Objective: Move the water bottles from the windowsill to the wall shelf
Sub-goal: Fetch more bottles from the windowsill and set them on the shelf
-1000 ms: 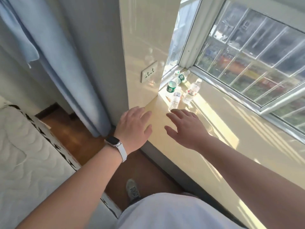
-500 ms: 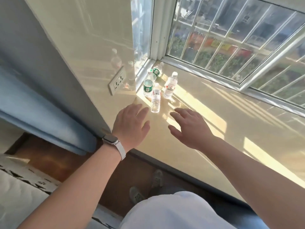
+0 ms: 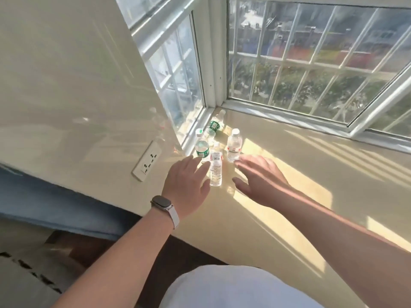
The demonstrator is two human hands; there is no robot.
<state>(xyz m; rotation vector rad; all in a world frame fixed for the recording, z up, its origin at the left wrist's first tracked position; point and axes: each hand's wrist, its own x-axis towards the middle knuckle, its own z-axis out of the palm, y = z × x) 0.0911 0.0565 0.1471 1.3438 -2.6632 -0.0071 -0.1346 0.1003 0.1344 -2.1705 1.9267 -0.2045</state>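
Both hands spread, holding nothing: left hand (image 3: 185,187) and right hand (image 3: 258,181) flank the nearest bottle (image 3: 215,168). Thin smooth plastic, probably light, so I'd grip mid-body, gently.

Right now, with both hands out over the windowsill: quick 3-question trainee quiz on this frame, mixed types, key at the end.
1. True or false: the left hand and the right hand both hold nothing.
2. How many bottles are on the windowsill? A) two B) four C) six
3. Fill in: the watch is on the ___ wrist.

Key: 1 true; 2 B; 3 left.
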